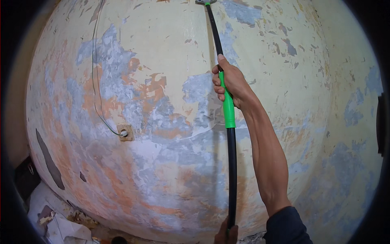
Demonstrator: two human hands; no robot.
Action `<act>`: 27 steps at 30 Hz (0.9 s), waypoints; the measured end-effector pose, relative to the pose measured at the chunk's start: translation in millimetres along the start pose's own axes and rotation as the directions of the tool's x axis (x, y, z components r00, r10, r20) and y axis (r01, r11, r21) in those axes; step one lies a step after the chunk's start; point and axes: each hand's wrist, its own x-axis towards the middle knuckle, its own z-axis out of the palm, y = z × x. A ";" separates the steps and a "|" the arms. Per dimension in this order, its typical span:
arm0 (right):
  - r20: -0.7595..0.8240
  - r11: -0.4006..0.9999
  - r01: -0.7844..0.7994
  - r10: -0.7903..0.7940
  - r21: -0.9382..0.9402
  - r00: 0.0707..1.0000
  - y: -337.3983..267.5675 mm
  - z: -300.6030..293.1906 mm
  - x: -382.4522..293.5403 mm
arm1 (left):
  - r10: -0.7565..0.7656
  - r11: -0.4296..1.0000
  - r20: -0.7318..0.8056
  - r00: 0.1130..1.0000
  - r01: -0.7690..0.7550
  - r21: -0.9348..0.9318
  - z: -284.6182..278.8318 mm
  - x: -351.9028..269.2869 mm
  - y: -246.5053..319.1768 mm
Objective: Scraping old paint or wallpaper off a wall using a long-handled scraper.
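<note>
My right hand is wrapped around a long-handled scraper at the upper end of its green grip, thumb pointing up the black pole. Lower down, at the bottom of the picture, my left hand clasps the pole's lower part; it is dark and partly cut off. The pole runs nearly upright before a wall with cream paint flaked off in patches, baring grey and orange layers. At the top edge the grey scraper head is only partly in view, close to the wall; its blade edge is hidden.
A thin cable hangs down the wall to a square socket recess. Broken pieces and debris lie on the floor at lower left, near a dark object. The side wall meets this one at right.
</note>
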 end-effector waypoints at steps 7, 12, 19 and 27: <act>0.057 0.998 -0.050 0.047 0.042 0.997 42.8 15.0 -52.1 | -0.097 0.994 0.039 0.995 0.094 0.064 -14.1 -47.4 5.1; -0.010 0.997 0.051 -0.052 -0.058 0.999 4.5 -4.0 12.1 | 0.001 1.000 0.037 0.999 -0.001 0.000 -1.6 16.3 21.1; -0.004 1.000 -0.022 0.022 0.000 1.000 -39.2 5.0 22.7 | -0.050 0.997 -0.005 0.999 0.049 -0.061 13.7 3.9 45.9; -0.013 0.996 -0.088 0.088 0.000 0.996 17.3 3.5 -39.8 | -0.525 0.710 0.112 0.844 0.506 -0.489 4.0 -70.9 -58.0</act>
